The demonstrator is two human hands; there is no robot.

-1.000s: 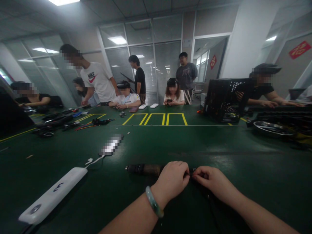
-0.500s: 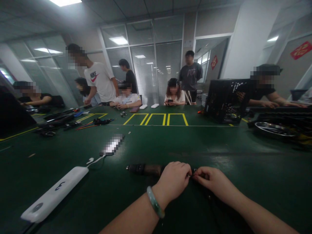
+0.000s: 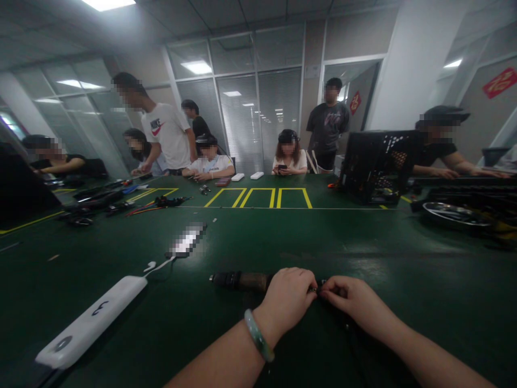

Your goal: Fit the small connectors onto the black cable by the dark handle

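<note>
On the green table [image 3: 258, 237] close in front of me lies a dark cylindrical tool [image 3: 238, 280] with a chuck-like end pointing left. My left hand [image 3: 288, 299], a pale green bangle on its wrist, is closed and covers the tool's right end. My right hand [image 3: 351, 302] is closed in a pinch, its fingertips meeting those of the left hand on a small metallic part I cannot make out. A dark strap or cable runs under my right forearm.
A white power bank [image 3: 91, 320] with a white cable lies at my left, leading to a blurred device [image 3: 186, 241]. Yellow tape boxes [image 3: 258, 196] mark the far table. A black crate [image 3: 375, 164] stands right. Several people sit and stand around the far edge.
My hands stay pinched together at the tool. In the background, one standing person has walked left and another has moved right toward the door.
</note>
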